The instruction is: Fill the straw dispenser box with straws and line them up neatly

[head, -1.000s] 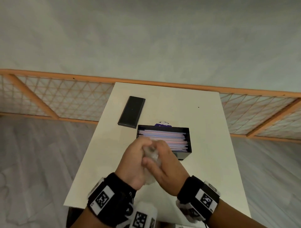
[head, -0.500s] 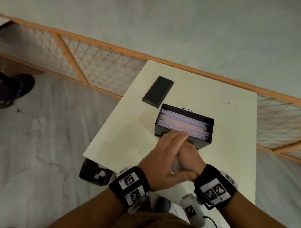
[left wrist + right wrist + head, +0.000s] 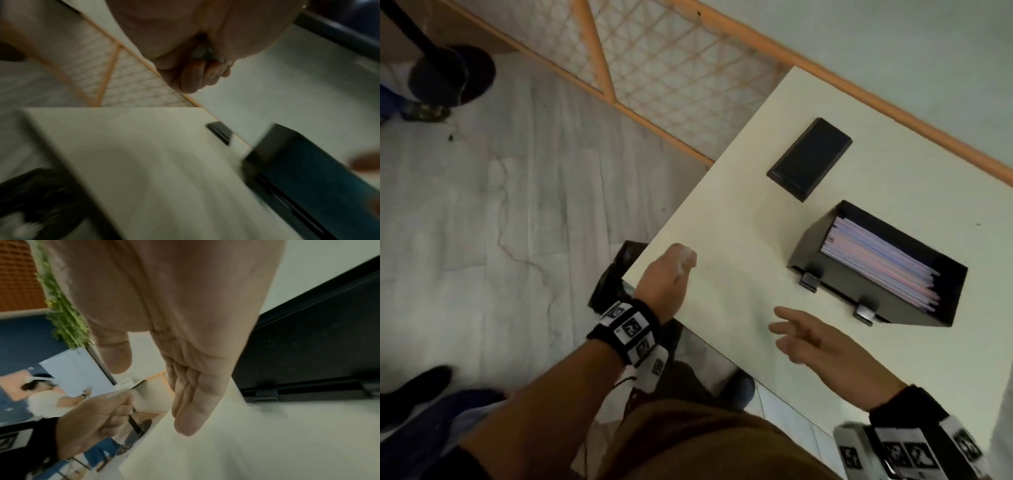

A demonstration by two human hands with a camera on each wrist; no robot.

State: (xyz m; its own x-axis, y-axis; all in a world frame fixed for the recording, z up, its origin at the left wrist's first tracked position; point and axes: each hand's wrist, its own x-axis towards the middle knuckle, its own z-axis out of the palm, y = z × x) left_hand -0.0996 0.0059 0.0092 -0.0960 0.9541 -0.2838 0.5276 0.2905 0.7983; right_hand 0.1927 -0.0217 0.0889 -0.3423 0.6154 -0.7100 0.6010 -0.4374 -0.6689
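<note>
The black straw dispenser box (image 3: 808,253) stands open on the cream table (image 3: 739,240), with pink and blue straws (image 3: 876,263) lying in a level stack inside. Its black lid (image 3: 810,159) lies flat behind it. My left hand (image 3: 667,277) hovers at the table's left edge, its fingers curled round a crumpled clear wrapper (image 3: 686,257); the left wrist view shows the wrapper (image 3: 202,52) bunched in the fist. My right hand (image 3: 808,337) hangs open over the table in front of the box, holding nothing, with its fingers (image 3: 185,402) straight.
An orange wooden lattice fence (image 3: 654,58) runs behind the table. A dark object (image 3: 616,274) sits on the floor under the table's left corner. A round black stand base (image 3: 448,75) is at far left. Another person (image 3: 47,400) stands in the background.
My hands were pressed together on the wrapper in front of the box. They have parted: the left moved to the table's left edge with the wrapper, the right opened. My head turned left.
</note>
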